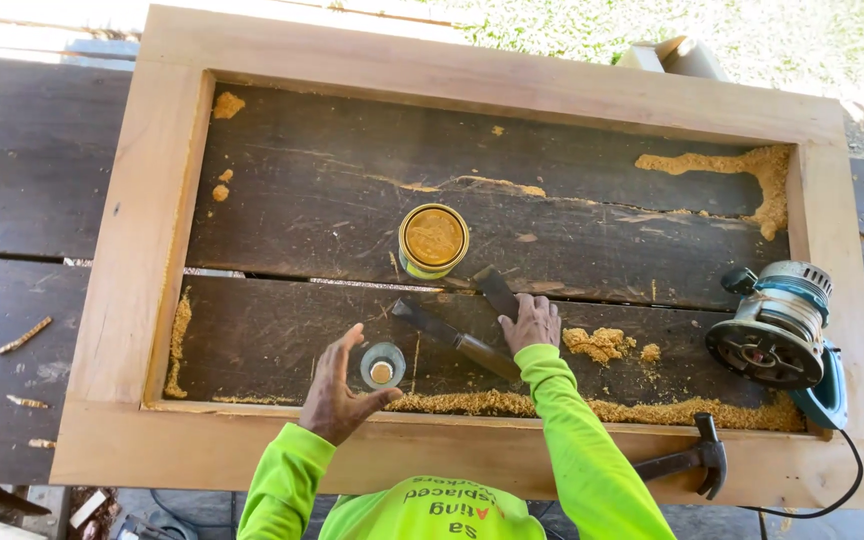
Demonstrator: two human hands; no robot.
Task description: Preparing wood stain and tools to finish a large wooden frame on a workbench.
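The right hand (531,322) lies flat, fingers together, on two dark flat chisels (452,335) whose long axes run diagonally from upper left to lower right across the dark plank table (352,180). The left hand (337,390) hovers spread, holding nothing, beside one small round lid (382,366). One open yellow tin (433,240) stands just above. One pale rectangular wooden frame (142,260) surrounds them, bearing one teal router (782,325) and one black hammer (692,462).

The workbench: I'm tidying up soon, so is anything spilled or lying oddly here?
Sawdust lies heaped along the wooden frame's inner edges. The router rests tipped on its side across the frame's right rail.
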